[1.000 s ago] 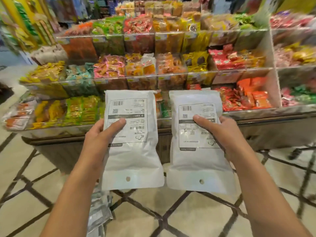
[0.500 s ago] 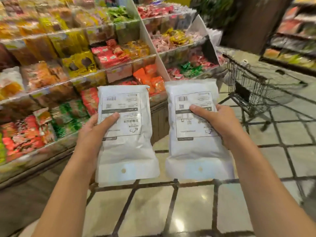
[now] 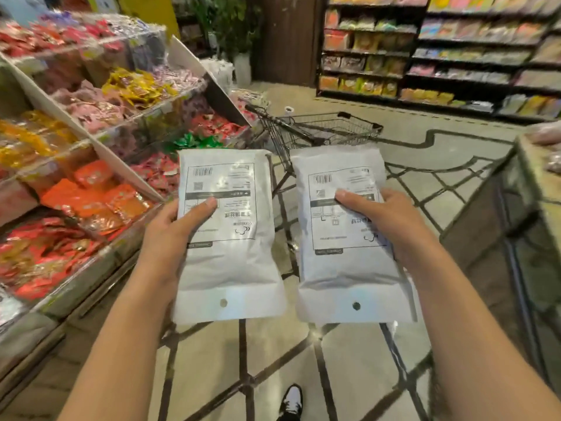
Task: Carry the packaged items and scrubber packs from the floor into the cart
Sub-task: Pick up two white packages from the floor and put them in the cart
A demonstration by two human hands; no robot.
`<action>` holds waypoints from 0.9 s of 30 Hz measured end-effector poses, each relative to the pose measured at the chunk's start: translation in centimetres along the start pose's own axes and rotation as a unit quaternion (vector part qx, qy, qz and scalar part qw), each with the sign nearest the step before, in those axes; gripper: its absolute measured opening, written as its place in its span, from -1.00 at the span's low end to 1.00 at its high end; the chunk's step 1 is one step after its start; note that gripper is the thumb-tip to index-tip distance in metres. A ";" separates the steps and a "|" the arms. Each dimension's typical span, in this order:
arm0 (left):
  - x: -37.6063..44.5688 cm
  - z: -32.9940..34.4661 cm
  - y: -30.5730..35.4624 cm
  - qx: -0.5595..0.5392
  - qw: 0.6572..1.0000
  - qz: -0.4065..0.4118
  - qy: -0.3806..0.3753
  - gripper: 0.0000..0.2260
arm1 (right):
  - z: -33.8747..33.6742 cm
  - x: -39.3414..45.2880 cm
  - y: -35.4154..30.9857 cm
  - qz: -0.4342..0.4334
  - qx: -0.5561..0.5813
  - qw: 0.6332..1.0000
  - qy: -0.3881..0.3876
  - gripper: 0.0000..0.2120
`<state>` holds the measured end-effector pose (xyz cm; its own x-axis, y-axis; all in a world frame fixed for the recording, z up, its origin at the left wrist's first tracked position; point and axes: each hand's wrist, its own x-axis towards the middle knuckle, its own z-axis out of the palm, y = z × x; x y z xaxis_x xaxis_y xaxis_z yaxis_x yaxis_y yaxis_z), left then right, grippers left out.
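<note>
I hold two flat white packs with printed labels, upside down, one in each hand. My left hand point(image 3: 170, 226) grips the left white pack point(image 3: 227, 262) at its left edge, thumb across the label. My right hand point(image 3: 385, 217) grips the right white pack point(image 3: 346, 268) at its right edge, thumb on the label. Ahead, just beyond the packs, stands a wire shopping cart point(image 3: 328, 129) with a dark handle. Its lower part is hidden behind the packs.
A tiered snack display point(image 3: 100, 141) with bright packets runs along the left. A low counter point(image 3: 534, 189) stands at the right. Dark shelves point(image 3: 440, 56) of goods line the far wall. Tiled floor point(image 3: 273, 360) lies below, with my shoe point(image 3: 291, 401) on it.
My view has swung to the right. The cart has come from the right side toward the centre and nearer. Both hands keep the same grip on the packs.
</note>
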<state>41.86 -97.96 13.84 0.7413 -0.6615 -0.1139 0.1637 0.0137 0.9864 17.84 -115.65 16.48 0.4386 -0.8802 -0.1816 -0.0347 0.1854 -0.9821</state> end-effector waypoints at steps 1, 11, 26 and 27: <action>2.2 1.7 0.2 -0.002 1.000 -0.004 -0.010 -0.73 | -0.7 2.0 -0.4 0.005 0.004 1.000 0.011 -0.73; 20.9 18.3 1.2 0.002 0.995 -0.021 -0.100 -0.68 | -9.4 20.1 -5.1 0.006 -0.001 0.994 0.106 -0.69; 40.7 41.5 -1.6 0.001 0.998 -0.047 -0.042 -0.73 | -24.1 49.1 -9.0 0.020 0.004 0.997 0.079 -0.78; 41.9 42.6 -1.6 -0.001 0.998 -0.050 -0.039 -0.71 | -24.8 50.9 -9.5 0.024 0.002 0.997 0.071 -0.77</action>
<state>44.90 -157.62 12.50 0.6688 -0.7157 -0.2013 0.2355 -0.0529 0.9704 18.24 -173.06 15.32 0.3053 -0.9231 -0.2337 -0.0483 0.2301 -0.9720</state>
